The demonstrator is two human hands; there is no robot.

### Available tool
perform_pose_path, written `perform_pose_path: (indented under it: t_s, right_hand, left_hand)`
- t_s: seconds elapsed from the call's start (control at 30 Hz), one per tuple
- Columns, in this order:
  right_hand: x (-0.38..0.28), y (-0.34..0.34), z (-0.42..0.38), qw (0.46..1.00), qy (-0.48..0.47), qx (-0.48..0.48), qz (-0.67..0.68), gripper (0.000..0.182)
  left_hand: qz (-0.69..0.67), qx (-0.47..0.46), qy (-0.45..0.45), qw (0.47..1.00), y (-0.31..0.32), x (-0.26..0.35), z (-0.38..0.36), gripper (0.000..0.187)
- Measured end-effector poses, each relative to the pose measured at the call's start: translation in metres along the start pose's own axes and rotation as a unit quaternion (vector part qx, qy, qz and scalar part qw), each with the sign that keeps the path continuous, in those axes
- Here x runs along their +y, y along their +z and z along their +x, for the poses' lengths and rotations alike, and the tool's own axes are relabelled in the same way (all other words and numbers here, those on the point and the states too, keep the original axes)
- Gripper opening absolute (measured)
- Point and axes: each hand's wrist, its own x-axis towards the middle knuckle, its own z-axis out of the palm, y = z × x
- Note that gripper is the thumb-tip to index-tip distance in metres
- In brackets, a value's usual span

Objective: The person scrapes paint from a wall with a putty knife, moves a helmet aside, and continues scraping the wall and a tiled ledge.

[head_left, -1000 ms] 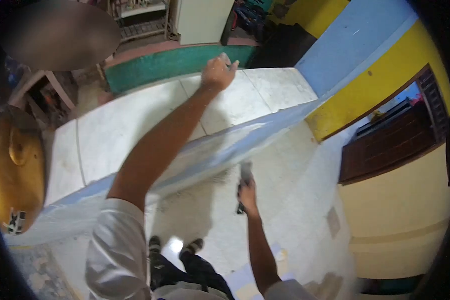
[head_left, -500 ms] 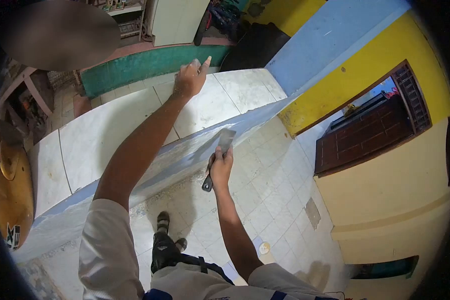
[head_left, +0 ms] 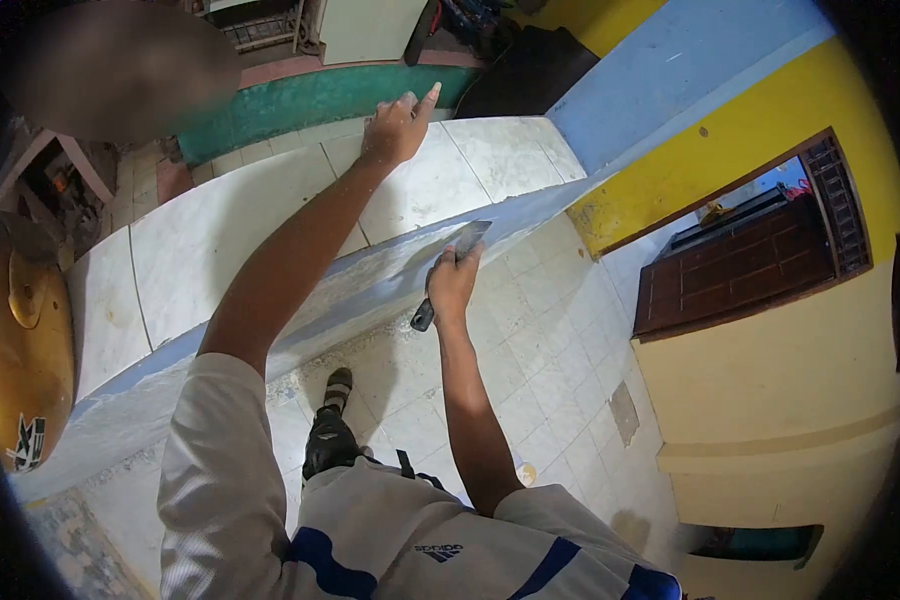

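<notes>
Scraper (head_left: 458,255) has slid further up the blue wall face (head_left: 370,290) since 0.5 s ago, right hand (head_left: 452,285) fisted round its handle. Left hand (head_left: 395,128) rests splayed on the tiled ledge (head_left: 220,240). Looks mid-stroke; next pass probably needs steady blade pressure.

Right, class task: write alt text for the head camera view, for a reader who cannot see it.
Seen from above, a person's right hand presses a putty knife against the pale blue front edge of a white tiled counter. The left hand rests flat on the countertop's far side. Below are pale floor tiles and the person's shoes.
</notes>
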Motion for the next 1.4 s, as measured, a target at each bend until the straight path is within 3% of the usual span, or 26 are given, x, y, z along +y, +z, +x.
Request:
perform_pose_path:
  t_s: [0.07,0.17,0.27,0.3,0.37,0.43,0.5,0.6,0.7,0.77,0.8,0.83,0.9,1.03,1.2,1.3,1.4]
  right_hand:
    - [-0.008,0.003,0.003,1.000,-0.002,0.008,-0.006,0.060]
    - [-0.008,-0.005,0.010,1.000,0.004,0.026,-0.018,0.060]
    - [0.030,-0.018,0.056,1.000,-0.002,0.022,0.001,0.054]
    - [0.041,-0.027,0.082,0.999,-0.035,0.027,0.018,0.041]
    - [0.051,-0.052,0.117,0.994,-0.085,0.044,0.044,0.018]
    - [0.022,-0.084,0.122,0.992,-0.086,0.060,0.072,0.009]
    - [-0.037,-0.100,0.096,0.992,-0.035,0.049,0.109,0.005]
    - [-0.041,-0.101,0.070,0.995,-0.029,-0.024,0.096,0.004]
    - [-0.018,-0.079,0.050,0.998,-0.015,-0.055,0.041,0.006]
    - [0.012,-0.062,0.047,0.996,-0.057,-0.055,0.032,0.019]
    - [-0.029,-0.064,0.017,0.996,-0.011,-0.084,0.007,0.024]
    - [-0.005,-0.058,0.028,0.993,-0.066,-0.090,-0.027,0.026]
    - [0.031,-0.052,0.045,0.986,-0.116,-0.101,-0.071,0.029]
    - [0.024,-0.047,0.046,0.983,-0.094,-0.112,-0.110,0.033]
    - [-0.022,-0.042,0.024,0.975,-0.105,-0.053,-0.189,0.050]
    - [-0.003,-0.033,0.043,0.969,-0.093,-0.005,-0.227,0.054]
    - [0.039,-0.046,0.108,0.967,-0.109,0.028,-0.228,0.059]
  left_hand:
    - [0.010,0.000,0.003,1.000,-0.005,-0.001,0.003,0.037]
    - [-0.085,-0.024,-0.045,0.995,-0.015,0.009,0.003,0.066]
    - [-0.078,-0.017,-0.051,0.996,-0.011,0.004,0.001,0.067]
    - [-0.061,-0.005,-0.037,0.997,0.002,-0.009,0.010,0.067]
    - [-0.076,-0.037,-0.092,0.992,-0.024,0.016,0.003,0.068]
    - [-0.056,-0.042,-0.043,0.997,-0.004,0.002,0.002,0.070]
    - [-0.074,-0.061,-0.098,0.991,-0.032,0.023,0.001,0.071]
    - [-0.091,-0.071,-0.100,0.988,-0.033,0.022,0.001,0.071]
    - [-0.102,-0.054,-0.106,0.988,-0.039,0.026,-0.002,0.070]
    - [-0.088,-0.038,-0.068,0.993,-0.015,0.007,0.006,0.069]
    - [-0.081,-0.031,-0.048,0.995,-0.003,-0.002,0.010,0.068]
    - [-0.084,-0.024,-0.047,0.995,-0.001,-0.004,0.014,0.067]
    - [-0.090,-0.015,-0.049,0.995,0.001,-0.006,0.012,0.067]
    - [-0.102,-0.038,-0.105,0.989,-0.030,0.021,0.002,0.067]
    - [-0.054,-0.045,-0.061,0.996,-0.001,-0.001,0.010,0.070]
    - [-0.071,-0.082,-0.095,0.990,-0.029,0.018,0.001,0.072]
    - [-0.016,-0.036,-0.035,0.999,0.003,-0.002,0.008,0.070]
